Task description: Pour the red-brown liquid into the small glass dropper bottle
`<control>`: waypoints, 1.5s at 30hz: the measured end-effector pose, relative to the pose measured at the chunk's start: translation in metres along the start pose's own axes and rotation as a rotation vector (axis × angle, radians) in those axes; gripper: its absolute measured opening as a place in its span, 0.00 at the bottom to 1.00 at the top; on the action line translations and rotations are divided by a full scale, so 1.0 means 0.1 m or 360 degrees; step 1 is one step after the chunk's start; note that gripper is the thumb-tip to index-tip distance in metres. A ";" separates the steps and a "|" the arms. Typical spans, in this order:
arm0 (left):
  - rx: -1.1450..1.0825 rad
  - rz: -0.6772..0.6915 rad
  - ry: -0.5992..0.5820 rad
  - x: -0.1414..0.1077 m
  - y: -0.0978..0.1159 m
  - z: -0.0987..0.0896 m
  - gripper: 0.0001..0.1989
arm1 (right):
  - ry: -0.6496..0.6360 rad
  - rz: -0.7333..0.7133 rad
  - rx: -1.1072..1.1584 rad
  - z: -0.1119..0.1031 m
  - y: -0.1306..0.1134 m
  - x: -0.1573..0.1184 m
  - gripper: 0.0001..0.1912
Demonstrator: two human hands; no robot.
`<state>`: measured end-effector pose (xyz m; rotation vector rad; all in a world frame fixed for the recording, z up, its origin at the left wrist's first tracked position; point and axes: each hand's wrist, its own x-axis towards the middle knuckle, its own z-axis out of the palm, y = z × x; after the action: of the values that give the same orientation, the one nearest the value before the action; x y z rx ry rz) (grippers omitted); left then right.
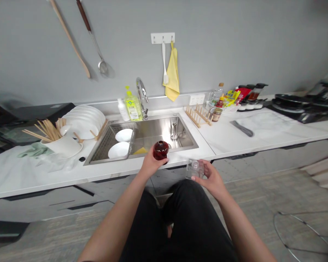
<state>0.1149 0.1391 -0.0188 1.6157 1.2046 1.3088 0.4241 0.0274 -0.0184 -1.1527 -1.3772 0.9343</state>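
Observation:
Fingers of my left hand are wrapped round a dark red glass jar, which is upright just in front of the sink's front edge. To its right, my right hand grips a clear glass piece with a small round knob, held in front of the counter edge. The two glass items are apart. Behind them is the steel sink. White bowls stand in a rack in its left part, and a yellow cloth lies in the basin.
Stacked plates and a white holder with chopsticks are at the left. Soap bottles stand by the faucet. A wooden rack, a jar and a grey utensil are on the right counter.

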 end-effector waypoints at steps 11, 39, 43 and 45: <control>0.0171 0.0150 0.0077 0.82 0.42 -0.67 0.45 | -0.0223 -0.0298 -0.0335 0.25 -0.53 1.20 0.41; 0.0987 0.0135 -0.0011 2.29 -0.68 -1.20 0.43 | -0.0761 -0.0226 -0.0213 1.40 0.68 3.75 0.33; 0.1028 0.0220 -0.0030 2.28 -0.69 -1.17 0.42 | -0.0687 -0.0268 -0.0275 1.38 0.69 3.77 0.37; 0.1075 0.0277 -0.0037 2.28 -0.69 -1.16 0.42 | -0.0672 -0.0299 -0.0304 1.37 0.68 3.77 0.37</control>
<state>-0.0023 0.3744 0.0116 2.2381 1.6311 1.0271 0.3090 0.4171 -0.0144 -0.9750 -1.9161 0.9588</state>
